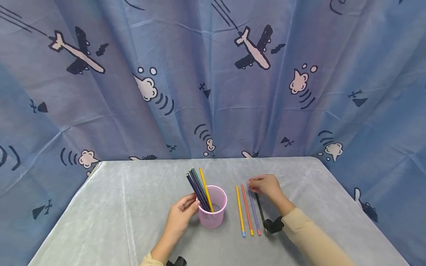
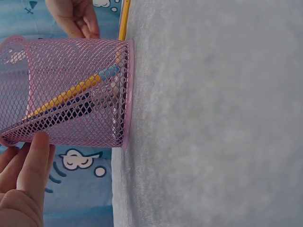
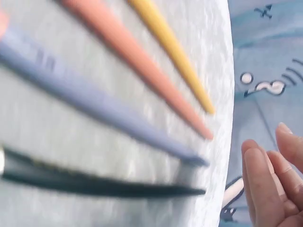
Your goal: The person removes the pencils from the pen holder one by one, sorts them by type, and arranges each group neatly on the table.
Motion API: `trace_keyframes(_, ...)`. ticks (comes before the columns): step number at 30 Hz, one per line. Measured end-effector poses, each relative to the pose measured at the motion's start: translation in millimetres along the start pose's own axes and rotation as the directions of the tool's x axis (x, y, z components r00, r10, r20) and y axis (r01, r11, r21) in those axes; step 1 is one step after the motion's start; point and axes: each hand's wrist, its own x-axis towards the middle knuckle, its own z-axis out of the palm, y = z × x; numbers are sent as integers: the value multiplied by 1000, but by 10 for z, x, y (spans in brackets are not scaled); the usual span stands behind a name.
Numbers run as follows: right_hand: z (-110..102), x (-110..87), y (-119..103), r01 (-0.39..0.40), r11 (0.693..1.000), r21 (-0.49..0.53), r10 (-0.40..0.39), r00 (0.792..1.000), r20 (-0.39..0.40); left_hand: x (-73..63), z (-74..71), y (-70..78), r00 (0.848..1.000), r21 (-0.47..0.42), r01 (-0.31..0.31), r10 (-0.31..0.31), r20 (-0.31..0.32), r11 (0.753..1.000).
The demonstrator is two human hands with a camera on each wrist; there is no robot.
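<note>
My left hand holds the side of a pink mesh pencil cup, thumb in front and fingers at the back. In the left wrist view the thumb lies along the mesh. Leaning inside the cup are several dark pencils and a yellow pencil. To its right lie a yellow pencil, a coral pencil, a purple pencil and a black pencil, side by side. My right hand hovers by the far ends of the purple and black ones, nothing visible between its parted fingers.
A pale grey cloth covers the table. Behind it hangs a blue curtain printed with planes and clouds. A black wrist camera sits low over the near end of the black pencil.
</note>
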Motion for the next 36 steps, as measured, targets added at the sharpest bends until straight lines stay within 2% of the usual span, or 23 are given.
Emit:
trace_keyframes(9,231,-152,-239,68,990,126,-80,992,96,3,-3,-6,1000,0,17,-17,-6,1000)
trace_keyframes(19,493,-269,-498,50,995,85,-60,991,123,-10,-4,-1,1000,23,-11,11,2,1000)
trace_keyframes(31,719,-301,-658,95,983,156,-122,977,176,2,5,-14,1000,-6,17,-17,1,1000)
trace_keyframes(36,813,-326,-731,132,979,157,-163,966,201,-2,6,-10,1000,-4,23,-23,-11,1000)
